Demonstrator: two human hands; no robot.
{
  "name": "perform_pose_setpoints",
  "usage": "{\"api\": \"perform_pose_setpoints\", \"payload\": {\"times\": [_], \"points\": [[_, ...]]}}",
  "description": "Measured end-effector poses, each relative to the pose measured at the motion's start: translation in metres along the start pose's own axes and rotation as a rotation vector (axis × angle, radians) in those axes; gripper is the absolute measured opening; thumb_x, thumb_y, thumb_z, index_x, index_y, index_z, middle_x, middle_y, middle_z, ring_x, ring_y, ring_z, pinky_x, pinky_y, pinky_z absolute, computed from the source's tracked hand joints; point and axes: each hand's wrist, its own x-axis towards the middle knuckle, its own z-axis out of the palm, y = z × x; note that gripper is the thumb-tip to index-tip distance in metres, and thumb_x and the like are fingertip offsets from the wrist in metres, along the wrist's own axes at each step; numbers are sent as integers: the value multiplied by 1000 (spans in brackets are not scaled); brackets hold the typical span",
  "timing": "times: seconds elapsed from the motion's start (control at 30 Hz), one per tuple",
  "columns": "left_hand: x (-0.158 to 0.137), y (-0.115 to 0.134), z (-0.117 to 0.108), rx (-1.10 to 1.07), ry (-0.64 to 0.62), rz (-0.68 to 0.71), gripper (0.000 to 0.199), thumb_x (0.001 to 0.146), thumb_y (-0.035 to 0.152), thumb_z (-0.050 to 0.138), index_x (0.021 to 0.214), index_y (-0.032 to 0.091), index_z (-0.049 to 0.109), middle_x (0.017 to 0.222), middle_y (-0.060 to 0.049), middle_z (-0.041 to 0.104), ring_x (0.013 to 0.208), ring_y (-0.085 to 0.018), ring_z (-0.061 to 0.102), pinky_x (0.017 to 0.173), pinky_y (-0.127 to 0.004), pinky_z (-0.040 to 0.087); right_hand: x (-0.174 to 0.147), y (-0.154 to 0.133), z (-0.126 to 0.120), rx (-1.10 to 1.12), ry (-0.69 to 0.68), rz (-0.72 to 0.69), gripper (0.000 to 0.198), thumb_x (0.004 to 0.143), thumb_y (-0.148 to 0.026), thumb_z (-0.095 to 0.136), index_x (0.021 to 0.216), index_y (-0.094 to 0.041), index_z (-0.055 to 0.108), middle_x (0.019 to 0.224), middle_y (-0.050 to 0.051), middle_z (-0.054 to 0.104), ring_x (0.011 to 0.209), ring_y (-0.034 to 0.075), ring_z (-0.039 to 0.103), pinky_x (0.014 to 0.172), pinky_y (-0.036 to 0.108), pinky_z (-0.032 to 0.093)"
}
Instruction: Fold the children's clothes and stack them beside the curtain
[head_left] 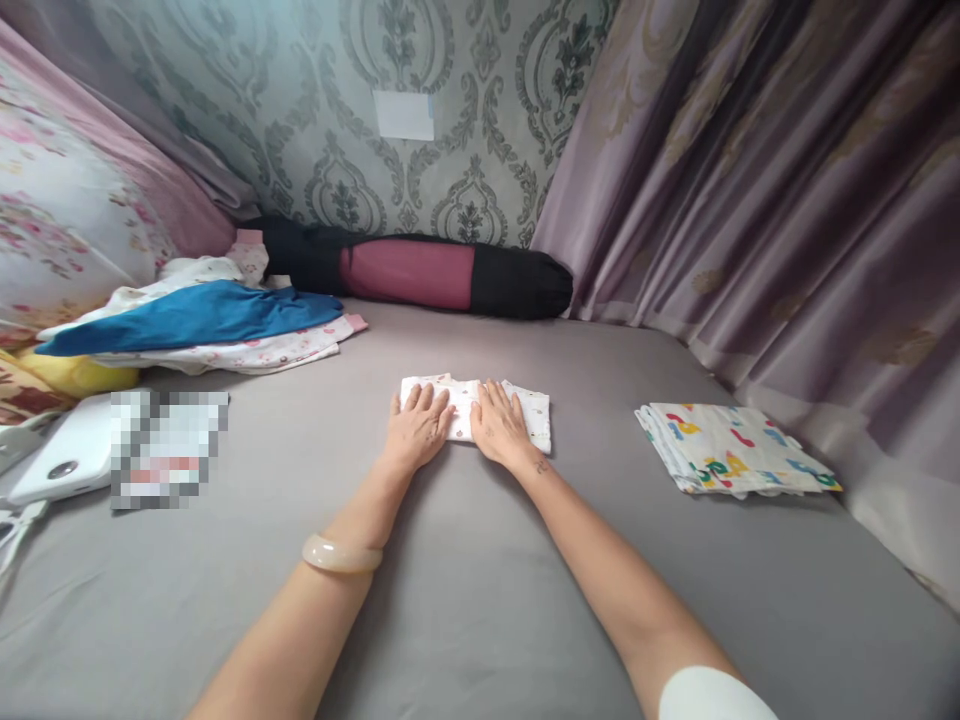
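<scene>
A white garment (463,422) with small printed figures lies folded into a flat rectangle on the grey bed sheet (480,550). My left hand (421,424) rests flat on its left part, fingers stretched out. On the middle and right part my right hand (498,420) lies palm down, its fingers slightly spread. Both palms hide much of the cloth. Neither hand grasps anything.
To the right lies a stack of folded cloth (742,450) with colourful prints. Loose clothes, a blue one (202,318) on top, lie at left. Below them is a white device (79,450) with a cable. A black and maroon bolster (409,272) lines the wall.
</scene>
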Motion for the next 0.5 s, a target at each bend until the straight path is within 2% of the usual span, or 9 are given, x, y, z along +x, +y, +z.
{"api": "perform_pose_setpoints", "payload": {"times": [0.1,0.23,0.37,0.5], "points": [[-2,4,-1,47,69,11,39,100,37,33,131,27,55,145,-10,51,139,-31,38,116,-65,9,-9,12,-4,-39,12,20,56,101,-30,24,150,-7,34,160,14,25,149,24,16,121,45,8],[-2,9,-1,82,147,73,39,101,32,28,118,21,61,134,-13,60,136,-30,43,117,-64,9,-13,23,-1,-53,-7,23,55,101,-32,25,151,-10,33,161,13,22,149,24,17,120,47,8],[1,12,3,78,117,158,43,102,34,26,127,19,57,141,-13,55,139,-28,41,118,-54,20,-11,26,7,-61,22,21,55,101,-32,26,152,-12,33,161,11,23,149,24,18,120,46,7],[1,12,8,74,48,169,46,101,38,28,137,18,51,146,-15,50,140,-28,40,115,-49,28,-10,27,9,-55,28,21,55,101,-32,26,152,-13,33,161,11,25,149,23,18,120,46,8]]}}
